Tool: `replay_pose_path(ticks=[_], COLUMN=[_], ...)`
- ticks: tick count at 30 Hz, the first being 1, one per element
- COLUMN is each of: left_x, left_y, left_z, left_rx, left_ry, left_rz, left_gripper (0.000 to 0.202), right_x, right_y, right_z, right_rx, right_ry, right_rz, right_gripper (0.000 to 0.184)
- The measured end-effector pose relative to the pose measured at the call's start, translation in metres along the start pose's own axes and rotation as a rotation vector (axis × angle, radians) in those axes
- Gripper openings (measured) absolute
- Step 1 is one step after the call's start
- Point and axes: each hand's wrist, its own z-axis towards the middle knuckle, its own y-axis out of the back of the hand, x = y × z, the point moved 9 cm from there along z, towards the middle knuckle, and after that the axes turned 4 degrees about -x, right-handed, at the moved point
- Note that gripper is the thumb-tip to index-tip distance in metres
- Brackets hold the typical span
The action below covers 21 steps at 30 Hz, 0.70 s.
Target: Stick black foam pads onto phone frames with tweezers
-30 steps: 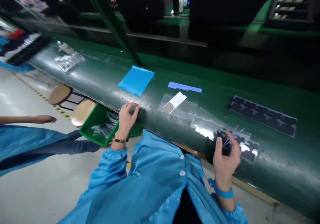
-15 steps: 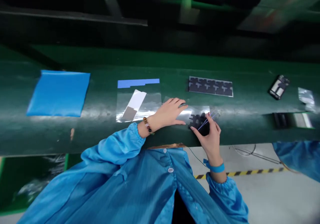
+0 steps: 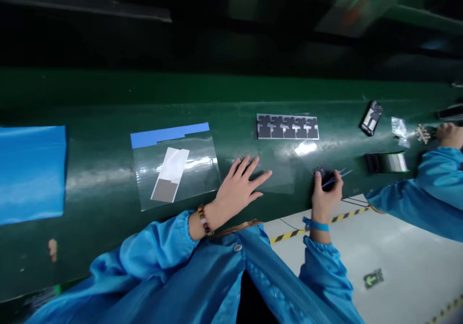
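Note:
My left hand (image 3: pixel 238 189) lies palm down with its fingers spread, at the left edge of a thin clear film (image 3: pixel 277 182) on the green bench. A wooden bead bracelet circles its wrist. Off to the right, my right hand (image 3: pixel 325 196) pinches a black flat cut piece (image 3: pixel 327 178) between thumb and fingers. Thin bluish strips (image 3: pixel 345 172) stick out past those fingers; what they belong to is unclear. Behind both hands lies a white-edged sheet of dark cut-out shapes (image 3: pixel 287 127). Left of my left hand rests a clear plastic sheet (image 3: pixel 202 169) with a blue edge.
On the clear sheet lies a white and grey strip (image 3: pixel 173 167). Farther left is a blue sheet (image 3: pixel 31 174). At right are a phone-like device (image 3: pixel 371 118), a small clear bag (image 3: pixel 399 127) and a dark, shiny object (image 3: pixel 387 162). A co-worker's sleeve (image 3: pixel 415 184) reaches over the bench.
My right hand has moved right with the black piece, away from my left hand and the clear film. My left hand's fingers have spread wider. The view has swung right, showing a co-worker's hand.

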Motion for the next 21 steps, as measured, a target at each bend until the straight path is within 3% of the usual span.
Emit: replay_pose_path(ticks=[3, 7, 9, 13, 16, 18, 20, 21], left_x=[-0.018, -0.046, -0.054, -0.068, -0.072, -0.056, -0.017, 0.009], left_y=[-0.012, -0.032, -0.040, -0.040, -0.028, -0.009, 0.030, 0.056], left_z=[-0.007, -0.026, -0.042, -0.076, -0.099, -0.126, -0.182, -0.226], left_rx=[0.035, 0.078, 0.069, -0.002, -0.002, -0.013, -0.159, -0.289], left_ry=[0.007, -0.050, -0.054, -0.055, -0.008, 0.099, 0.360, 0.546], left_rz=[-0.048, -0.161, -0.162, -0.215, -0.456, -0.581, -0.686, -0.732], left_gripper=[0.065, 0.116, 0.103, 0.051, 0.027, 0.025, 0.028, 0.030], right_x=[0.007, 0.010, 0.015, 0.030, 0.048, 0.069, 0.107, 0.133], right_y=[-0.009, -0.010, -0.009, -0.003, -0.002, 0.002, 0.013, 0.023], right_z=[0.001, 0.001, 0.002, 0.006, 0.005, -0.003, -0.017, -0.027], right_rx=[-0.034, -0.009, 0.013, 0.079, 0.166, 0.208, 0.256, 0.286], right_ry=[0.031, 0.042, 0.049, 0.045, 0.016, -0.008, 0.021, 0.062], right_rz=[-0.046, -0.142, -0.196, -0.249, -0.255, -0.272, -0.290, -0.298], right_gripper=[0.073, 0.072, 0.073, 0.078, 0.080, 0.082, 0.081, 0.080])
